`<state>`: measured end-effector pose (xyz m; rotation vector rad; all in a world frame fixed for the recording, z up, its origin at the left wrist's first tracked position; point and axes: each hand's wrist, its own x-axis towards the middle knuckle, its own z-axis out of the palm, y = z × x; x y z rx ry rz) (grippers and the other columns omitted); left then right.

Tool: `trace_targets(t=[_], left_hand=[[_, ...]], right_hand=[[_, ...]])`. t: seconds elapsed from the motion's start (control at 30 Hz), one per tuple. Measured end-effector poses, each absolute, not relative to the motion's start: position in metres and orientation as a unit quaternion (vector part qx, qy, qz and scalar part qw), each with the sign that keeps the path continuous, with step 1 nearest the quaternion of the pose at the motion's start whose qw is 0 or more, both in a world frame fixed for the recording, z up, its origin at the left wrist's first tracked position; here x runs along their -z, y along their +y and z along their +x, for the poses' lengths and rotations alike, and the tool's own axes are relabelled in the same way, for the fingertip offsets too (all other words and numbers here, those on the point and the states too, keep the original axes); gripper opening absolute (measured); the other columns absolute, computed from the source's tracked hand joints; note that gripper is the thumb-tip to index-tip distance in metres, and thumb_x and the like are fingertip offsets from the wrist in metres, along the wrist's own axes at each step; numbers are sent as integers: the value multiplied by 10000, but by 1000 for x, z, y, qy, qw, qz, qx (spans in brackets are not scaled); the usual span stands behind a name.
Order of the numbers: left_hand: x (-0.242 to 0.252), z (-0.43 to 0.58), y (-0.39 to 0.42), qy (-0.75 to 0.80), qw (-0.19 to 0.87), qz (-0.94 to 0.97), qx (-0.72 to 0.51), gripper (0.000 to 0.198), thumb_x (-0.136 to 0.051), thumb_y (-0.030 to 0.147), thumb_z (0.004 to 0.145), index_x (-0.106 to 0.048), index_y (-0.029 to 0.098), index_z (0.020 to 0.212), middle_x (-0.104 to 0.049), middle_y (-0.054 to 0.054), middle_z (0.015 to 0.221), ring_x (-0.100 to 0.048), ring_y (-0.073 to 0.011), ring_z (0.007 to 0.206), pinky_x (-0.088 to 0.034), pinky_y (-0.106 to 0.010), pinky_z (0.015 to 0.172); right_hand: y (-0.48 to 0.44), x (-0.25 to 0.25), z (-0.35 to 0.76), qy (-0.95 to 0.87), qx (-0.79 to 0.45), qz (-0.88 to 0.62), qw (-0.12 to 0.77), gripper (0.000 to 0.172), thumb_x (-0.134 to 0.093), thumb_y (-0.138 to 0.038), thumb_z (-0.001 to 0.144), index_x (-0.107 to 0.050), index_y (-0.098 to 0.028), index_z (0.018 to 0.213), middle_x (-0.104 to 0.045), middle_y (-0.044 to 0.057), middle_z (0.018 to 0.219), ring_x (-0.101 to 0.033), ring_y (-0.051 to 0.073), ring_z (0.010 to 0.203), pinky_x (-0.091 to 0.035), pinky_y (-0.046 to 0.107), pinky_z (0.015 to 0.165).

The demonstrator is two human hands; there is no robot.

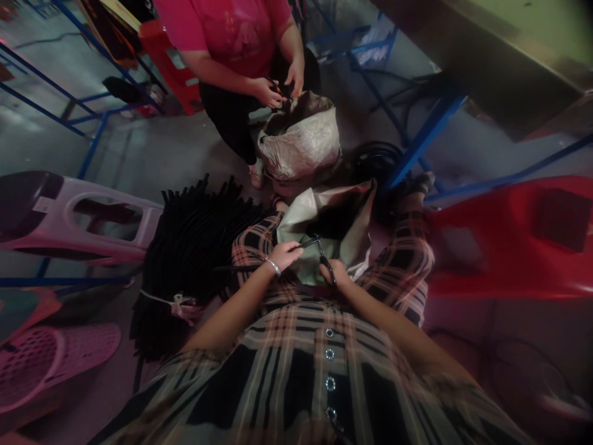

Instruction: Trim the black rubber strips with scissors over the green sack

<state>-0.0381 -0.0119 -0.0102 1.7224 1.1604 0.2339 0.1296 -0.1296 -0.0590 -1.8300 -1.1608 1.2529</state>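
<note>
My left hand (283,256) is closed on a thin black strip (303,245) that reaches out over the open mouth of a pale woven sack (296,224). In my right hand (340,273) is a pair of scissors (327,267), gripped by its black handles. Its blades point up and away from me, close to the strip's free end. The sack stands between my knees, its inside mostly dark. To my left lies a thick bundle of long black strips (185,247), tied with a light cord (160,298).
Opposite me a person in a pink shirt (231,31) works with both hands over another woven sack (306,142). A pinkish plastic stool (106,191) and a pink basket (60,364) are left. On the right are a red plastic stool (500,247) and a blue-framed table (430,133).
</note>
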Motion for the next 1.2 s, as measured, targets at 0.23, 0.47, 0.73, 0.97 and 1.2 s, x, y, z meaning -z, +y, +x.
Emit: trace_targets(t=[0.23, 0.47, 0.73, 0.97, 1.2], left_hand=[[12, -37, -12, 499, 521, 683, -115, 316, -571, 435, 720, -658, 151, 826, -517, 44, 519, -410, -73, 465, -337, -196, 486], [12, -36, -12, 509, 533, 663, -135, 316, -584, 422, 707, -650, 136, 823, -490, 50, 500, -389, -63, 445, -321, -194, 467], [10, -37, -12, 512, 503, 683, -136, 321, -571, 405, 713, -681, 127, 829, -579, 10, 581, -487, -102, 543, -387, -219, 541], [16, -41, -10, 510, 465, 715, -112, 302, -576, 387, 729, -700, 151, 871, -671, -32, 780, -567, -149, 715, -428, -247, 655], [27, -57, -12, 508, 462, 713, -138, 282, -608, 359, 706, -712, 156, 871, -674, -33, 752, -575, -151, 701, -449, -257, 676]], right_hand=[[-128, 57, 127, -377, -531, -684, 327, 231, -489, -320, 706, -530, -147, 559, -453, -8, 431, -443, 92, 403, -327, 194, 411], [-125, 46, 130, -215, -699, -546, 409, 220, -534, -363, 662, -529, -146, 627, -406, -40, 449, -416, 88, 371, -305, 210, 383], [-133, 36, 141, -232, -787, -328, 468, 365, -533, -438, 680, -556, -128, 873, -478, 8, 653, -537, 141, 570, -323, 235, 479], [-131, 17, 145, -228, -803, -290, 467, 391, -505, -451, 676, -541, -136, 904, -448, 18, 694, -519, 153, 617, -336, 245, 496], [-95, 6, 153, -216, -804, -269, 484, 404, -482, -433, 645, -538, -145, 922, -429, 23, 699, -481, 160, 652, -346, 245, 484]])
